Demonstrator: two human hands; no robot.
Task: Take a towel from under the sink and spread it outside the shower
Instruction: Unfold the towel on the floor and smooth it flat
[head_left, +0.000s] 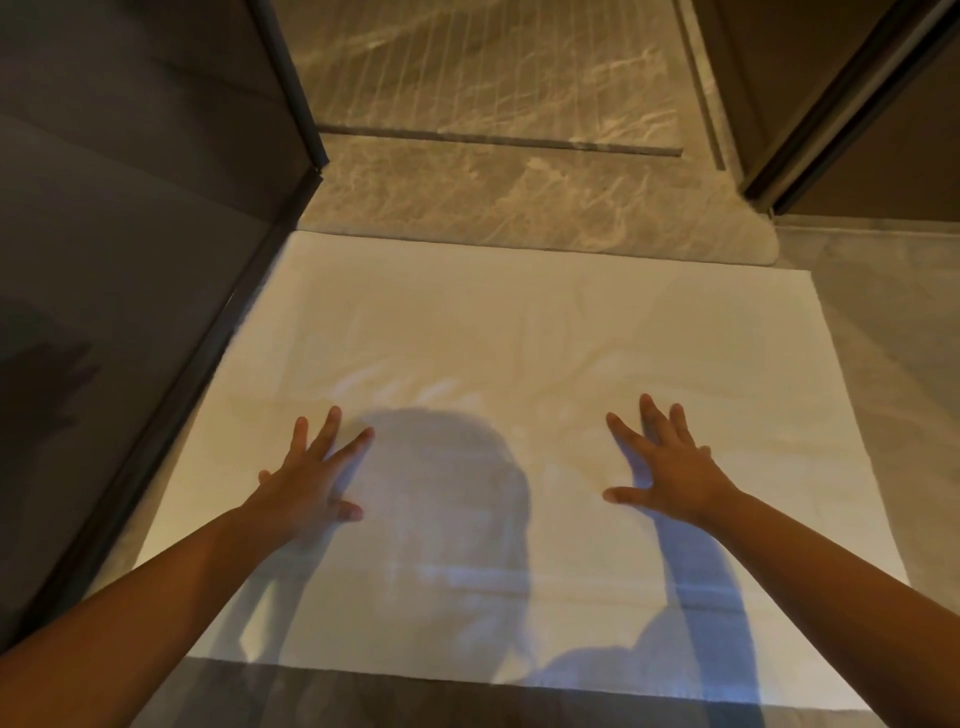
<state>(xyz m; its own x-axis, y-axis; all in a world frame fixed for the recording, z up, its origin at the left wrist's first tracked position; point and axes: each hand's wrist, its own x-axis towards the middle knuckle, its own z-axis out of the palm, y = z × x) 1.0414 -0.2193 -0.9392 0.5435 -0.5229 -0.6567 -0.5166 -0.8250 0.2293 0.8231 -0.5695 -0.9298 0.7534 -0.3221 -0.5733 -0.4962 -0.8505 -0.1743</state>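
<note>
Forearms reached in from the near edge, over a strip of dark floor (337, 699). Left hand (311, 483) lay palm down on the towel (493, 322), fingers straight and spread, its grip released and holding nothing. Right hand (667, 467) lay the same way, grip released, well apart from the left. Between them fell a shadow (447, 499) of the head.

The white towel lay spread flat on the floor outside the shower. Its left edge ran along the foot of a dark glass panel (130, 260), and grey floor showed past its right edge. Its far edge met a marble sill (493, 197). Beyond the sill a slot drain (498, 139) ran across, then the grooved shower floor (493, 67). A dark frame (831, 104) stood at the far right.
</note>
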